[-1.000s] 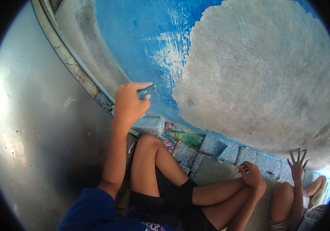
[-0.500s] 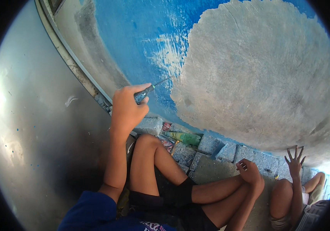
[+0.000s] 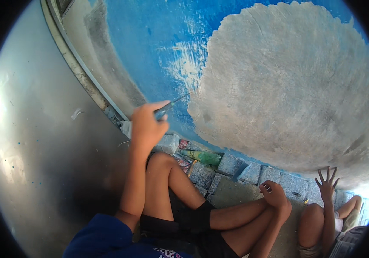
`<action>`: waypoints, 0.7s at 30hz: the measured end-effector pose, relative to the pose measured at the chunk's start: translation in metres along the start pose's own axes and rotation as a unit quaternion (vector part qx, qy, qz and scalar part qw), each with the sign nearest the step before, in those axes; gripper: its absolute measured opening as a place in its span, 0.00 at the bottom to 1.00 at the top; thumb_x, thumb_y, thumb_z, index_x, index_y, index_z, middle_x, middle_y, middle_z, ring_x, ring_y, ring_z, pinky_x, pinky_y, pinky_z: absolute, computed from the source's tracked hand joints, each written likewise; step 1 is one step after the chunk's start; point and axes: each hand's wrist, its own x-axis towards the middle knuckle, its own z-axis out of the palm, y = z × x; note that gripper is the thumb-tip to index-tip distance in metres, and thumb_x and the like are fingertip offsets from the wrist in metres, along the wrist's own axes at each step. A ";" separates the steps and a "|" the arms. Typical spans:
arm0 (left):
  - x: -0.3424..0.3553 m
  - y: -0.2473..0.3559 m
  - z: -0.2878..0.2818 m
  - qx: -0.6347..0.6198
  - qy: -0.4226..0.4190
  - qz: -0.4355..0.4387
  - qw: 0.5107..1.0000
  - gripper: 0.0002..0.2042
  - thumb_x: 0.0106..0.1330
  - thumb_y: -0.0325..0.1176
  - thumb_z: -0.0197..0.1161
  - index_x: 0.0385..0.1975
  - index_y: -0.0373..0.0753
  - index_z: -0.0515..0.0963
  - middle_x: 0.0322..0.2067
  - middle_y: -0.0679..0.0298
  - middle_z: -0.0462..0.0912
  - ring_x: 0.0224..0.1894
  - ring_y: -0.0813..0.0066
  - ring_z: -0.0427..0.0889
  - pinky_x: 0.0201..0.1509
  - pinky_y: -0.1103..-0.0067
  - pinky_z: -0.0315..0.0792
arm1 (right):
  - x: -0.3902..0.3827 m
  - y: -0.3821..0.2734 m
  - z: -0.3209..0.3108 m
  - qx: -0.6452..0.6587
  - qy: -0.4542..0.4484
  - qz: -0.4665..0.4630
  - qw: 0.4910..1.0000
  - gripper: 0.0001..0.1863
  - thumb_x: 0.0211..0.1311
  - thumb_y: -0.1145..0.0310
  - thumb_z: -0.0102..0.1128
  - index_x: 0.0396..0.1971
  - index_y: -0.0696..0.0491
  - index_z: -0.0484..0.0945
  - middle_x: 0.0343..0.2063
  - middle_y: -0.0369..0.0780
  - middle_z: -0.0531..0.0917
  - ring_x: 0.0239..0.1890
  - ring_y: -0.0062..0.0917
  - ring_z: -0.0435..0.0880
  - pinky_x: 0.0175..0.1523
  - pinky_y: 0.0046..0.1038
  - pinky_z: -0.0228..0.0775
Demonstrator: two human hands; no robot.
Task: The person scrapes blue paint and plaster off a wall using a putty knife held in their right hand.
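My left hand point(image 3: 146, 125) is closed around the dark handle of a scraper point(image 3: 162, 112). Its thin metal blade looks like a line from here, and the tip meets the wall point(image 3: 270, 86) near the border between blue paint and bare grey. White scratched patches show in the paint just above the tip. Over my bent right leg lies my right hand point(image 3: 275, 195), fingers curled in loosely, with nothing visible in them.
A large shiny metal panel point(image 3: 55, 142) curves along my left. Paving blocks point(image 3: 231, 165) line the wall's foot, with a green crumpled wrapper point(image 3: 203, 157) and a blue shard point(image 3: 239, 172) among them. At the right sits another person, their spread hand point(image 3: 327, 187) by the wall.
My left hand has shifted slightly down and right, and the scraper's tip sits lower on the wall. My right hand stays on my leg.
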 end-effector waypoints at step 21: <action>-0.002 0.001 0.039 0.016 -0.119 -0.005 0.993 0.19 0.51 0.23 0.65 0.46 0.35 0.84 0.41 0.46 0.86 0.45 0.49 0.85 0.52 0.70 0.77 | -0.012 0.004 -0.012 -0.022 0.027 0.013 0.999 0.11 0.64 0.61 0.64 0.36 0.55 0.84 0.29 0.46 0.87 0.33 0.37 0.88 0.41 0.36 0.80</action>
